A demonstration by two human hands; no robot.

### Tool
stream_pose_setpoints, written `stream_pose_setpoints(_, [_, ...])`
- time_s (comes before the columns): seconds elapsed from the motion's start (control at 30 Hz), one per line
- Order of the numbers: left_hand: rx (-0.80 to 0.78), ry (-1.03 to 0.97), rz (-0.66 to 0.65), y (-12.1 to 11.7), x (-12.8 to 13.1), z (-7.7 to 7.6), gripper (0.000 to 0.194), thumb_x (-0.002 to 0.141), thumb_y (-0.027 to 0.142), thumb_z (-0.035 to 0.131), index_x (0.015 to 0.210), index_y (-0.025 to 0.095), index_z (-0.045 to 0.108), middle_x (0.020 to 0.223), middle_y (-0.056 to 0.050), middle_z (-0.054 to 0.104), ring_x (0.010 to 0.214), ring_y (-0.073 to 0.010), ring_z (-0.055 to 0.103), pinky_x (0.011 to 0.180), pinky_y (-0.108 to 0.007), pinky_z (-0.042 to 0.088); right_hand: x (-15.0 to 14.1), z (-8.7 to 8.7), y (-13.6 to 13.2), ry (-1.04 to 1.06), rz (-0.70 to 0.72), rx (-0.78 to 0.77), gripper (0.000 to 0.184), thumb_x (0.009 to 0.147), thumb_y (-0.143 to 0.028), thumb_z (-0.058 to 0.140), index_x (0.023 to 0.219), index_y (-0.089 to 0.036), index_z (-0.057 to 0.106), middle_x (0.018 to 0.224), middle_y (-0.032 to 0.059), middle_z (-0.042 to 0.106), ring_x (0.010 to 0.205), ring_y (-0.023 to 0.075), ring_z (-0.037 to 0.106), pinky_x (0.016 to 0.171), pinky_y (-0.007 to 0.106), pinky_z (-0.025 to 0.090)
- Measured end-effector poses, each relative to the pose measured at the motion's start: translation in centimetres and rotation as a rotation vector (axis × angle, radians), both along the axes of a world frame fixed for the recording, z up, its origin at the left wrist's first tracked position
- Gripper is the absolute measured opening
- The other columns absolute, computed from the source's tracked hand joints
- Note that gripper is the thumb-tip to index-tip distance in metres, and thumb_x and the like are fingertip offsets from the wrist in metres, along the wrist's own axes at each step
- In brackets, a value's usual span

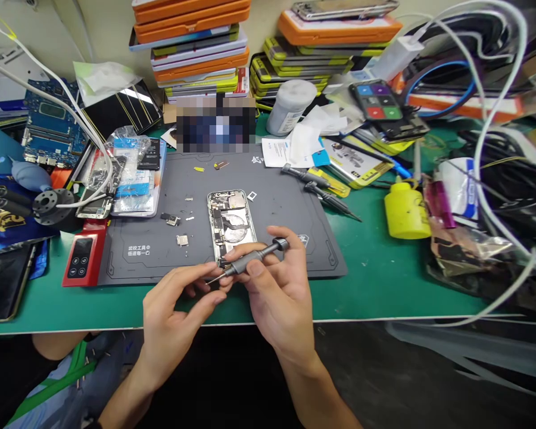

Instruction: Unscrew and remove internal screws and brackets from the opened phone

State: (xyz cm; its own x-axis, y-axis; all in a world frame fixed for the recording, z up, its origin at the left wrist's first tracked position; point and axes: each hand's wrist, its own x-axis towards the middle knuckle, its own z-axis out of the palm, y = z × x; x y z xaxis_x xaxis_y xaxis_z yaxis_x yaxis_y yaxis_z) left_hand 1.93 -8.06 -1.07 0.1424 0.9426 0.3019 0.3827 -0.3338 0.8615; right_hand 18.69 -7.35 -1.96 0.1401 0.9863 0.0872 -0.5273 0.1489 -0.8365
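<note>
My right hand (281,286) grips a grey precision screwdriver (252,259), its cap end up to the right and its thin tip pointing down to the left. My left hand (178,310) is beside the tip, thumb and forefinger apart around it; whether they touch it I cannot tell. Just beyond the screwdriver lies an opened phone (229,220) with its inside parts bare, its lower end partly hidden by my hands. On the grey work mat (147,268) left of the phone sit a small dark part (171,219) and a square metal piece (183,240). A SIM tray (252,195) rests to the phone's right.
Two more screwdrivers (330,199) lie at the mat's right edge, near a yellow bottle (406,210). A red control unit (84,256) borders the mat's left. Stacked cases (192,59) line the back. A white cable (485,179) loops along the right side.
</note>
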Motion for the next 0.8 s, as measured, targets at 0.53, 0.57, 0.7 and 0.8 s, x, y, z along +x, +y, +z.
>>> stream_pose_setpoints(0.53, [-0.038, 0.044, 0.021, 0.0, 0.1, -0.2, 0.047, 0.104, 0.031, 0.077, 0.148, 0.036, 0.063, 0.123, 0.001, 0.082, 0.097, -0.0165, 0.074, 0.084, -0.029, 0.059, 0.3, -0.7, -0.2, -0.018, -0.109, -0.003, 0.037, 0.11, -0.026, 0.058, 0.144, -0.036, 0.047, 0.107, 0.0009, 0.075, 0.073, 0.0138, 0.073, 0.066, 0.029, 0.067])
stream_pose_setpoints(0.57, [-0.007, 0.077, 0.032, 0.0, 0.2, -0.2, 0.047, 0.104, 0.03, 0.076, 0.148, 0.035, 0.063, 0.123, 0.0, 0.082, 0.1, -0.0173, 0.073, 0.086, -0.03, 0.059, 0.3, -0.6, -0.1, -0.04, -0.12, -0.003, 0.037, 0.11, -0.026, 0.058, 0.144, -0.036, 0.047, 0.107, 0.0012, 0.075, 0.072, 0.014, 0.073, 0.066, 0.03, 0.067])
stream_pose_setpoints(0.7, [0.192, 0.307, 0.072, 0.5, 0.7, -0.5, 0.04, 0.105, 0.026, 0.073, 0.144, 0.027, 0.065, 0.127, -0.005, 0.078, 0.117, -0.0228, 0.069, 0.102, -0.037, 0.054, 0.4, 0.1, 0.1, -0.221, -0.335, 0.078, 0.045, 0.11, -0.022, 0.056, 0.151, -0.037, 0.046, 0.102, 0.0015, 0.074, 0.073, 0.0156, 0.072, 0.063, 0.03, 0.067])
stream_pose_setpoints(0.8, [0.244, 0.384, 0.032, 0.7, 0.8, -0.7, 0.041, 0.106, 0.026, 0.071, 0.147, 0.025, 0.062, 0.13, -0.007, 0.077, 0.118, -0.0233, 0.068, 0.103, -0.038, 0.052, 0.7, 0.2, 0.3, -0.423, -0.511, 0.272, 0.062, 0.105, -0.012, 0.061, 0.158, -0.041, 0.044, 0.105, 0.0005, 0.076, 0.073, 0.0154, 0.072, 0.063, 0.03, 0.068])
